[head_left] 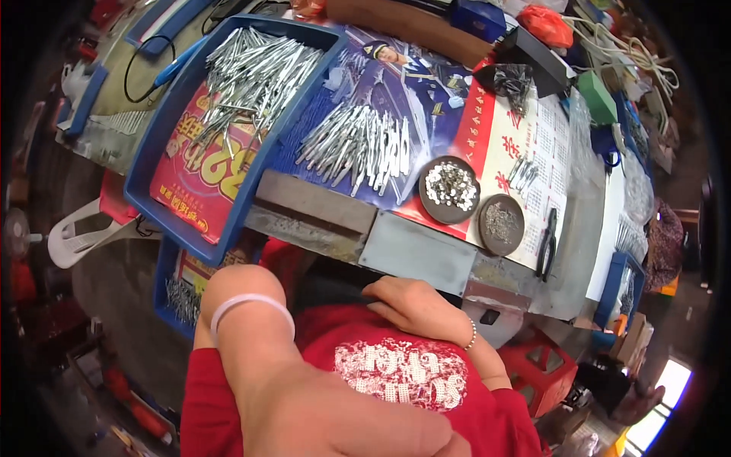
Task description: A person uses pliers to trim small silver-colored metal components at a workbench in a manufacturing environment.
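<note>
A blue tray (173, 233) overhangs the counter (499, 274) at its left front, metal sticks (263, 72) heaped toward its far end; more sticks lie loose beside it. Near the front edge, one round dish (449, 216) holds shiny discs (451, 187), a smaller dish (499, 249) fine bits too small to identify. The right hand (415, 305) rests loosely bent by that edge, seemingly released. The left hand (343, 419) is cut off below; its grip I cannot tell.
</note>
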### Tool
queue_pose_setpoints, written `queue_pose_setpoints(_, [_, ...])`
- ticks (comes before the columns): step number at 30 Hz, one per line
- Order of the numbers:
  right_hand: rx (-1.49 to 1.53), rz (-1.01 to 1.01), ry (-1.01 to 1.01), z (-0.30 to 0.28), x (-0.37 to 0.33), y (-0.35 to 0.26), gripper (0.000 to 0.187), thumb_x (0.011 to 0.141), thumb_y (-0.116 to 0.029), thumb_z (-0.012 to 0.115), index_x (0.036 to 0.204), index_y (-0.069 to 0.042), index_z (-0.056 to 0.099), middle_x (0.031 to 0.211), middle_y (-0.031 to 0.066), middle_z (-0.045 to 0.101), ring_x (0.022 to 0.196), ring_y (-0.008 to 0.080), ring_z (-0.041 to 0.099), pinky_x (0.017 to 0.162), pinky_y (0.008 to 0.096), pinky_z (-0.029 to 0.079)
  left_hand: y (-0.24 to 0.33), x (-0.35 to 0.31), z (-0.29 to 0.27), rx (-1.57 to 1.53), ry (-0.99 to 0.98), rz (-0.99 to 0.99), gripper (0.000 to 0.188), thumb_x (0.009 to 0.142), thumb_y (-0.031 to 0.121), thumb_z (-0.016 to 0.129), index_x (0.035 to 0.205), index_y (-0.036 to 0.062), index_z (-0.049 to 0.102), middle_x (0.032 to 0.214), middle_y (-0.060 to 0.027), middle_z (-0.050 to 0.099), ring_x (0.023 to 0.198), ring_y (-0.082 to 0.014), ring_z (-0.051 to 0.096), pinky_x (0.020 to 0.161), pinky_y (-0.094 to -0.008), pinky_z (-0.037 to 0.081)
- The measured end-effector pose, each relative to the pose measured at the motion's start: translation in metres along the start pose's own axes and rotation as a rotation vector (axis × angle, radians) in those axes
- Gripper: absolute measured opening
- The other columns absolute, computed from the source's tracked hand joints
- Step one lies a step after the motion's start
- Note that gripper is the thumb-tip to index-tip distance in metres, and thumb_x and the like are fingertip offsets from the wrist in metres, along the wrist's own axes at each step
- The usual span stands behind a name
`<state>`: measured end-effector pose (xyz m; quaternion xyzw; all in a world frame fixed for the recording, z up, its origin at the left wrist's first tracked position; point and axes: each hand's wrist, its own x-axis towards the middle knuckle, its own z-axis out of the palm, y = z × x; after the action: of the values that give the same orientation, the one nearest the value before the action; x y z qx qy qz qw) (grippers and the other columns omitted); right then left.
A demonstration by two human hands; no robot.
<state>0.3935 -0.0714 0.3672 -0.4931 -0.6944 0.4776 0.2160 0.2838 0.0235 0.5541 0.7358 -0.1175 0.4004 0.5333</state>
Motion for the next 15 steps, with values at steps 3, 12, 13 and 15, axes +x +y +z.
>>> queue_pose_setpoints(3, [-0.02,0.017,0.016,-0.004,0.004,0.006,0.022,0.085,-0.014,0.056,0.101,0.0,0.054,0.09,0.0168,0.058,0.084,0.0346,0.057,0.073,0.0408,0.046,0.006,-0.009,-0.011,0.049,0.074,-0.17,0.016,0.065,0.011,0.056,0.076,0.0023,0.065,0.054,-0.0002,0.041,0.039,-0.0111,0.036,0.04,-0.0249,0.037])
queue_pose_setpoints(12, [0.004,-0.028,0.043,0.009,0.011,-0.003,0.018,0.084,-0.013,0.056,0.097,-0.001,0.053,0.083,0.0153,0.056,0.079,0.034,0.057,0.067,0.0421,0.045,-0.018,-0.013,0.025,0.08,-0.045,0.204,0.02,0.072,0.017,0.055,0.07,-0.0011,0.062,0.06,-0.0086,0.052,0.046,-0.0171,0.051,0.038,-0.031,0.04])
queue_pose_setpoints(13, [0.015,-0.039,0.047,0.012,0.01,-0.002,0.018,0.084,-0.013,0.055,0.097,-0.001,0.054,0.084,0.0156,0.057,0.079,0.0342,0.057,0.068,0.0422,0.045,-0.018,-0.015,0.032,0.095,-0.056,0.234,0.021,0.073,0.018,0.056,0.068,-0.001,0.062,0.062,-0.0097,0.054,0.048,-0.0178,0.053,0.038,-0.0317,0.04])
queue_pose_setpoints(15, [0.016,0.011,0.036,0.01,0.002,-0.005,0.019,0.084,-0.013,0.056,0.098,-0.001,0.054,0.086,0.0163,0.057,0.08,0.0342,0.057,0.069,0.0414,0.046,-0.016,-0.018,0.049,0.193,-0.064,0.274,0.022,0.075,0.019,0.056,0.068,0.0003,0.063,0.064,-0.0098,0.056,0.047,-0.0179,0.054,0.038,-0.0325,0.04])
